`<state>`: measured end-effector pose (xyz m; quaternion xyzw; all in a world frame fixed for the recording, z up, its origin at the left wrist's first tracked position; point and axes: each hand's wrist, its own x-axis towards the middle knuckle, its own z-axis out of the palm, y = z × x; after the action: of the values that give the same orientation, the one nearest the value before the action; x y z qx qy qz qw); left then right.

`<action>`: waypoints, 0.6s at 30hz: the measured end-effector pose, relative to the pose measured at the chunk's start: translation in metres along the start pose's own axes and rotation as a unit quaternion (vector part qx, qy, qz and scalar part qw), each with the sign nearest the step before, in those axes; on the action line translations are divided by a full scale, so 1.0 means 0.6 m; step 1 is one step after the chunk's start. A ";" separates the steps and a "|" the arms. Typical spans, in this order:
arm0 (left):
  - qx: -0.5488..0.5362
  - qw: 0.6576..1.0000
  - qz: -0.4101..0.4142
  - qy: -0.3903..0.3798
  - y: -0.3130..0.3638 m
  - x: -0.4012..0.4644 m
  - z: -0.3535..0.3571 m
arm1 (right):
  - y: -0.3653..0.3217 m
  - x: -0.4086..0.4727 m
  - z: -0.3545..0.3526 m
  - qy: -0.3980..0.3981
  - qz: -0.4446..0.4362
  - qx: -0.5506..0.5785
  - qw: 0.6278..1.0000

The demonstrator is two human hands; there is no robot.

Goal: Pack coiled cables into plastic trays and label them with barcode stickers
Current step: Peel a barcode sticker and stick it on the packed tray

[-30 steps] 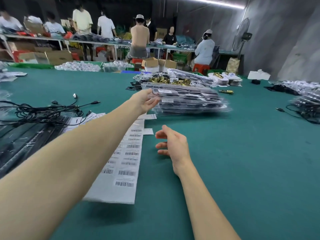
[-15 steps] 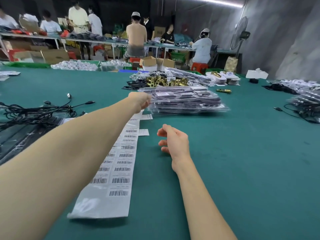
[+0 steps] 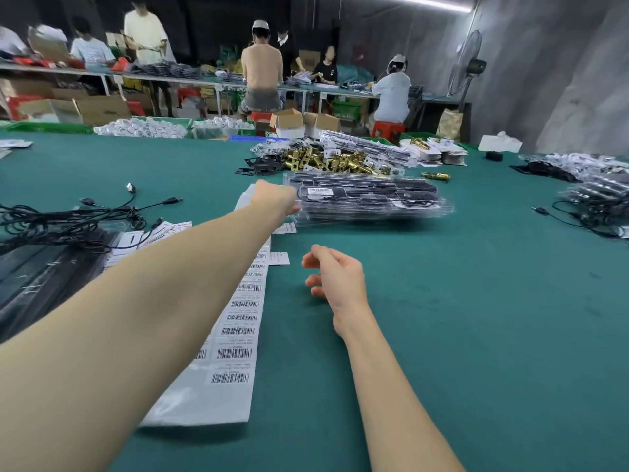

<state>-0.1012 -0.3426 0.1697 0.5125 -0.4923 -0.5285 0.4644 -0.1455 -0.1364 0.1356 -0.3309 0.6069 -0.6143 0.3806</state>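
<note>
A stack of clear plastic trays [image 3: 371, 206] with black cables inside lies on the green table [image 3: 476, 318], ahead of me. The top tray carries a barcode sticker [image 3: 320, 190]. My left hand [image 3: 274, 199] reaches out to the stack's left end, its fingers curled on the top tray's edge. My right hand [image 3: 340, 281] hovers low over the table in front of the stack, fingers loosely apart and holding nothing. A long sheet of barcode stickers [image 3: 238, 332] runs under my left forearm.
Loose black cables [image 3: 68, 223] lie tangled at the left over dark trays [image 3: 41, 277]. Brass parts [image 3: 326, 161] are heaped behind the stack. More packed trays and cables [image 3: 595, 199] sit at the right edge. People work at benches in the background.
My left hand has lowered the top tray onto the stack and closed at its left edge. My right hand has stayed almost still.
</note>
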 end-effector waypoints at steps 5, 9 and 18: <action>0.226 0.971 0.075 0.030 -0.008 -0.029 0.000 | 0.000 -0.001 0.001 -0.004 0.001 -0.002 1.000; 0.441 0.858 0.265 -0.011 -0.035 -0.026 0.003 | 0.000 -0.002 0.003 -0.005 -0.002 -0.008 1.000; 0.514 0.816 0.265 -0.009 -0.022 -0.021 0.027 | 0.002 0.002 -0.001 -0.004 -0.002 -0.007 1.000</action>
<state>-0.1167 -0.3283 0.1574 0.5217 -0.8132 -0.0597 0.2509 -0.1464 -0.1374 0.1343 -0.3372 0.6088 -0.6094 0.3799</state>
